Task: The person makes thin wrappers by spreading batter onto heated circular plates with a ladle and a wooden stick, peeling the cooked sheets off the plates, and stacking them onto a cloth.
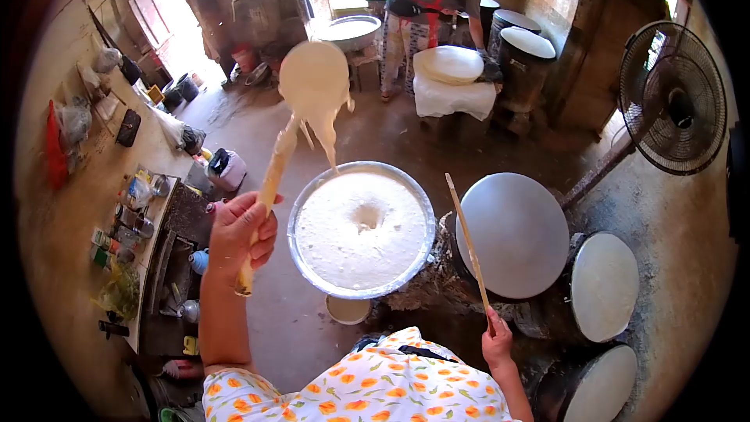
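Note:
My left hand [244, 233] is closed round the wooden handle of a ladle [314, 76], raised above a wide basin [292, 228]. White batter coats the ladle's round head and hangs from it in thick strands. The basin holds white batter [336, 242] with a hollow near its middle. On the right, my right hand [497, 339] grips the lower end of a long thin wooden stick [466, 236], which points up and away from me. Its shaft passes in front of the edge of a large round pale griddle [516, 234].
Further round griddles [605, 287] [601, 387] stand at right, near a large fan [673, 98]. A person [437, 8] bends over a cloth-covered stand with stacked flat rounds [448, 65] at the back. A cluttered counter [156, 258] runs along the left wall. A small bowl [348, 309] sits below the basin.

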`<state>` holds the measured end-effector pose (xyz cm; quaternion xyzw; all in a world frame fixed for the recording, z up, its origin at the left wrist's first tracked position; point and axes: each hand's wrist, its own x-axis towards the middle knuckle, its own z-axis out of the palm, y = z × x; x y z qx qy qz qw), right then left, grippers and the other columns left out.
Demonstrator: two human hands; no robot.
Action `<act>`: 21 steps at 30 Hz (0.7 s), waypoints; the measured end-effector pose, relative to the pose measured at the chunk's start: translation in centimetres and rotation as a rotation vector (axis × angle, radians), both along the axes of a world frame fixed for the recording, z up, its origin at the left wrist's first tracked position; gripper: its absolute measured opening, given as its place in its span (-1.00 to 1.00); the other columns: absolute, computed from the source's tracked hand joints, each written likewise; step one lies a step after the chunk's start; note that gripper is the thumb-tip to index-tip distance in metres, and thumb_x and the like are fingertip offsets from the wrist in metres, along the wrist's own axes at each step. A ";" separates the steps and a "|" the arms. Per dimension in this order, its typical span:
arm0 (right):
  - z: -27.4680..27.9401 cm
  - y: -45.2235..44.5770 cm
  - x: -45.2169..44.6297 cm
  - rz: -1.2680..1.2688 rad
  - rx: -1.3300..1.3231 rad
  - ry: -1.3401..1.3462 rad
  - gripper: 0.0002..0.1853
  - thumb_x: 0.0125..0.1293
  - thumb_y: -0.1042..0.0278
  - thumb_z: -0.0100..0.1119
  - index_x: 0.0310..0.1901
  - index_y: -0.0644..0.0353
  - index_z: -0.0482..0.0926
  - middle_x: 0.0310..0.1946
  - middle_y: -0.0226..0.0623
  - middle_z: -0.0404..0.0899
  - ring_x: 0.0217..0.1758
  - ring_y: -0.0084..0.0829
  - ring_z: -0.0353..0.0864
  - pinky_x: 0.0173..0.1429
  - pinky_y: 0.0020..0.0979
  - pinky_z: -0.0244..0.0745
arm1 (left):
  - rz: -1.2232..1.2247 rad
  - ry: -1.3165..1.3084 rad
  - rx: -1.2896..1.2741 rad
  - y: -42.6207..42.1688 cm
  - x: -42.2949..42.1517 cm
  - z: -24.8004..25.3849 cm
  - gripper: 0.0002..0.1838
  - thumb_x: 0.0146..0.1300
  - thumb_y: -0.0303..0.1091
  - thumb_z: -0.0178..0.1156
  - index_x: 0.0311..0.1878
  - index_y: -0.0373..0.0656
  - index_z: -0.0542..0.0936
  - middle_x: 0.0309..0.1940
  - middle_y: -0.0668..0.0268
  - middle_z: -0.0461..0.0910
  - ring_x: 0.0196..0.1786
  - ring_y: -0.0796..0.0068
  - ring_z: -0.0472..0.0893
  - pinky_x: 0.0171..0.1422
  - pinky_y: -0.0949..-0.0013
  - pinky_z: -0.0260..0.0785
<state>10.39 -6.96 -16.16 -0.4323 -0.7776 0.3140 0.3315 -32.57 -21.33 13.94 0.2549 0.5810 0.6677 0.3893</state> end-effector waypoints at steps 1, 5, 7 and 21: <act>-0.1 0.0 -0.2 0.016 -0.006 0.004 -0.38 0.01 0.77 0.02 0.14 -0.01 0.52 -0.44 -0.15 0.46 -0.42 -0.20 0.50 -0.35 -0.36 0.41 | 0.006 0.002 0.000 0.0 0.1 0.4 -0.71 0.39 -0.27 0.00 0.00 -0.31 0.45 -0.62 0.41 0.33 -0.75 0.73 0.27 -0.78 0.62 0.11; 0.3 -0.1 -0.6 0.050 -0.088 -0.012 -0.38 0.01 0.77 0.02 0.14 0.00 0.51 -0.45 -0.15 0.44 -0.41 -0.18 0.50 -0.34 -0.36 0.42 | 0.072 0.018 -0.129 0.2 0.2 -2.6 -0.77 0.37 -0.33 0.01 -0.05 -0.28 0.47 -0.61 0.41 0.38 -0.76 0.70 0.28 -0.76 0.58 0.16; 1.3 -0.2 -0.9 0.072 -0.069 -0.039 -0.38 -0.01 0.76 0.03 0.14 0.00 0.52 -0.47 -0.16 0.43 -0.43 -0.19 0.48 -0.35 -0.34 0.42 | 0.031 -0.105 -0.323 0.0 0.0 -7.6 -0.80 0.36 -0.34 0.02 -0.12 -0.30 0.46 -0.61 0.39 0.38 -0.74 0.69 0.30 -0.74 0.56 0.19; 1.8 -1.6 -0.7 0.042 -0.105 -0.125 -0.37 -0.03 0.71 0.06 0.12 -0.10 0.54 -0.49 -0.23 0.40 -0.48 -0.23 0.46 -0.37 -0.35 0.43 | 0.039 -0.250 -0.422 -1.0 0.8 -15.7 -0.83 0.34 -0.35 0.01 -0.25 -0.28 0.43 -0.61 0.38 0.39 -0.71 0.70 0.33 -0.71 0.57 0.22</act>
